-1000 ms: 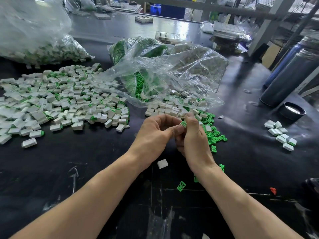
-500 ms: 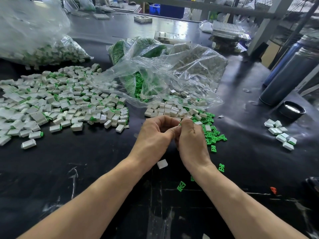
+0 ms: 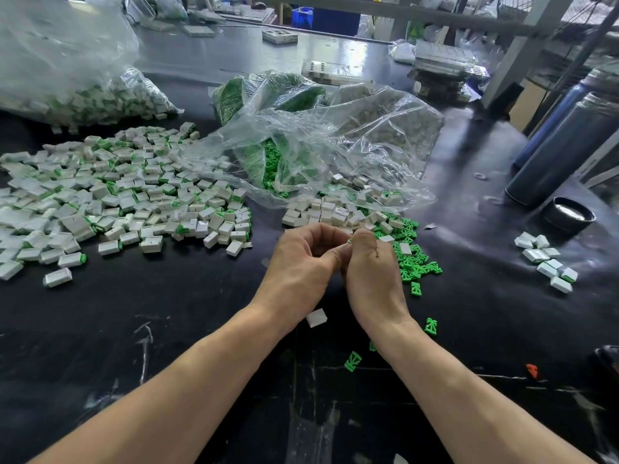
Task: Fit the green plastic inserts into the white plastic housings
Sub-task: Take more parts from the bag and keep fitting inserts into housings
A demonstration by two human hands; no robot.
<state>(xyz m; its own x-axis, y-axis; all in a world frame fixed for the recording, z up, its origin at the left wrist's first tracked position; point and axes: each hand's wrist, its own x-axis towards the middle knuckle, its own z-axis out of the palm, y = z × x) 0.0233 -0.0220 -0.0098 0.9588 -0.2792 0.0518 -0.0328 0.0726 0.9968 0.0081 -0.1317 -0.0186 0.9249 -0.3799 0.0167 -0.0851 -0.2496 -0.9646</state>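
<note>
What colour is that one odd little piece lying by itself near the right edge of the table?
Orange-red, unlike the green inserts; the head view shows it.

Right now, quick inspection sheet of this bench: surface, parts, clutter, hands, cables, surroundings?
Surface: black table, scuffed, white marks.
Job's things: big pile of fitted housings at left; empty white housings and loose green inserts by the open clear bag; one white housing under the wrists.
Clutter: small housing group at right, red piece, black cap.
Hands: left hand and right hand meet, fingers curled round a part, mostly hidden.
Cables: nothing seen.
Surroundings: two dark cylinders, blue bin.
</note>
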